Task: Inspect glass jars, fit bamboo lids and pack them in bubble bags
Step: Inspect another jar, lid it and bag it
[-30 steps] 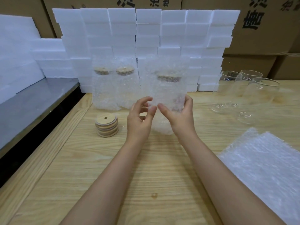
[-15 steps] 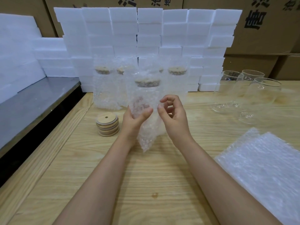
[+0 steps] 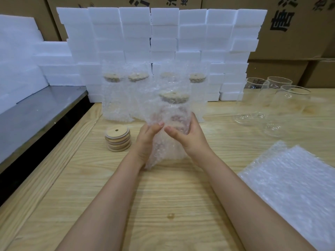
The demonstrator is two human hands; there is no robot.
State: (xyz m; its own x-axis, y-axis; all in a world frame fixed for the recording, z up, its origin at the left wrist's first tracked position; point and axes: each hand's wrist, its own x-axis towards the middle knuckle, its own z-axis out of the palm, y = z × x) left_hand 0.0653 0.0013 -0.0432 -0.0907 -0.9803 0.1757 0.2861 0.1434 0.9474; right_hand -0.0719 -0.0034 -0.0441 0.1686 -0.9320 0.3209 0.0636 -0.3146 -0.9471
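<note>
Since half a second ago I've brought my right hand (image 3: 188, 136) onto the clear bubble-wrap bag (image 3: 168, 127) holding the bamboo-lidded glass jar (image 3: 174, 109); my left hand (image 3: 146, 140) grips its other side, mid-bench. Beyond, at the bench's far edge, four wrapped jars (image 3: 116, 98) stand before white foam blocks (image 3: 163, 33)

Lid stack (image 3: 118, 138) left of bagged jar (image 3: 172, 113), four, perhaps, wrapped jars (image 3: 116, 98) behind
</note>
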